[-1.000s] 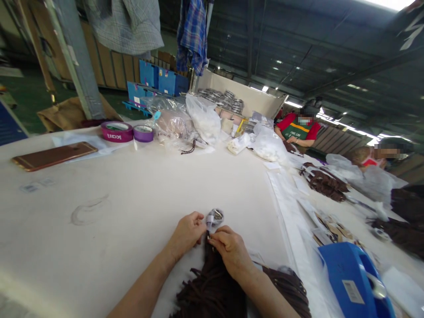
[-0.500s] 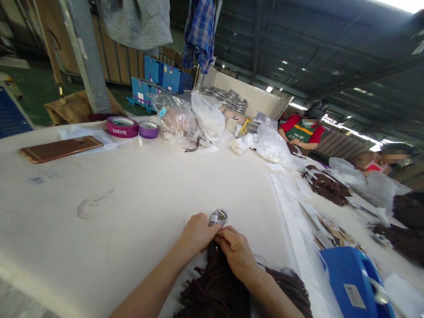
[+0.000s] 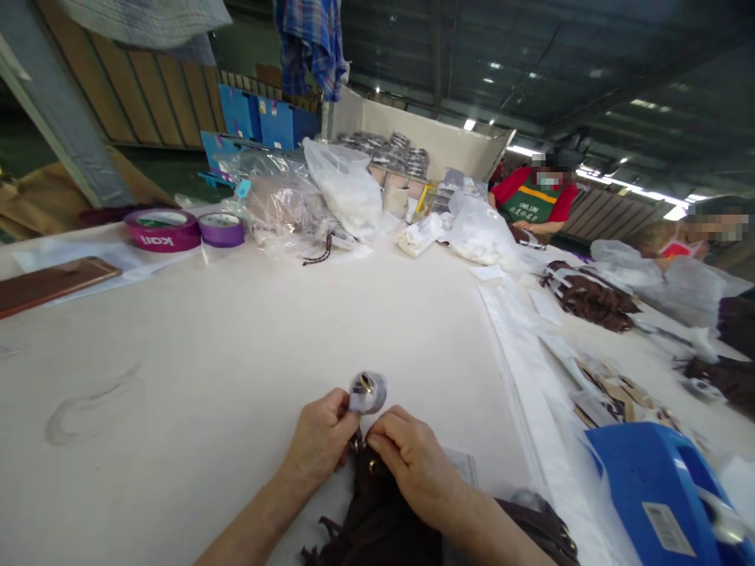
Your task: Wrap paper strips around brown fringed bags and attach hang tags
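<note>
My left hand (image 3: 318, 442) and my right hand (image 3: 413, 464) meet low in the middle of the white table (image 3: 248, 330). Both are closed in a pinch on the top of a dark brown fringed tassel piece (image 3: 377, 519) that lies toward me. A small metal clasp wrapped in pale film (image 3: 366, 391) sticks up just above my fingertips, and my left thumb and fingers press its base. My right fingers pinch the brown leather right below it.
Two tape rolls, pink (image 3: 162, 230) and purple (image 3: 220, 229), and a phone (image 3: 50, 283) lie at the left. Plastic bags (image 3: 348, 189) sit at the back. A blue dispenser (image 3: 666, 495) stands at the lower right. Two other people (image 3: 534, 206) work beside brown pieces (image 3: 590, 297).
The view has swung to the right and down, so the phone and tape rolls shifted left. My hands stay pinched on the tassel top, and the wrapped clasp has turned slightly.
</note>
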Motion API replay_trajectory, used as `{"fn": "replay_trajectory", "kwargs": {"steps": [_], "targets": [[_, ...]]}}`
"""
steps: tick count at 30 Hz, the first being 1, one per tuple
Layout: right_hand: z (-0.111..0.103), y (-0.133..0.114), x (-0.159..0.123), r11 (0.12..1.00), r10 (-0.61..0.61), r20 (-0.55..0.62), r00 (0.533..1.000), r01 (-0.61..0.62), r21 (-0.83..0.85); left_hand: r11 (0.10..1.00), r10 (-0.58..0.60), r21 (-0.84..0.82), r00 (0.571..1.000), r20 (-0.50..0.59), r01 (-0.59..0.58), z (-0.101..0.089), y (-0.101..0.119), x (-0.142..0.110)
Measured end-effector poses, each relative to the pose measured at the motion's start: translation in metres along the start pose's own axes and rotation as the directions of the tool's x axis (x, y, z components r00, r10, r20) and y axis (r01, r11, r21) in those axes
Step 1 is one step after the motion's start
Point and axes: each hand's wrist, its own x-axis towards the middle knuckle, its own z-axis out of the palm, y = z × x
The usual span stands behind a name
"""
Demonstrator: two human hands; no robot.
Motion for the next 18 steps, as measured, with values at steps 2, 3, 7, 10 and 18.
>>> {"fn": "replay_trajectory", "kwargs": {"steps": [2,3,7,10,18], "targets": [[0.001,0.005,-0.002,0.999,-0.024,-0.014,1.0,0.025,0.039,0.997,-0.033,-0.07,0.999,-0.018,0.031,0.001,0.002,0.0],[0.002,0.007,-0.003,0.998,-0.036,-0.02,0.999,0.038,0.058,0.995,-0.05,-0.091,0.999,-0.023,0.047,0.002,0.003,0.0],[0.007,0.016,-0.006,0.988,-0.122,-0.066,0.99,0.128,0.092,0.99,-0.111,-0.091,0.994,-0.022,0.109,0.003,0.002,0.0],[0.011,0.022,-0.006,0.975,-0.195,-0.108,0.975,0.205,0.091,0.99,-0.127,-0.07,0.991,-0.031,0.124,0.004,-0.003,0.0],[0.019,0.037,-0.005,0.962,-0.243,-0.088,0.966,0.252,0.102,0.99,-0.139,-0.036,0.989,-0.048,0.137,0.004,-0.01,-0.002]]}}
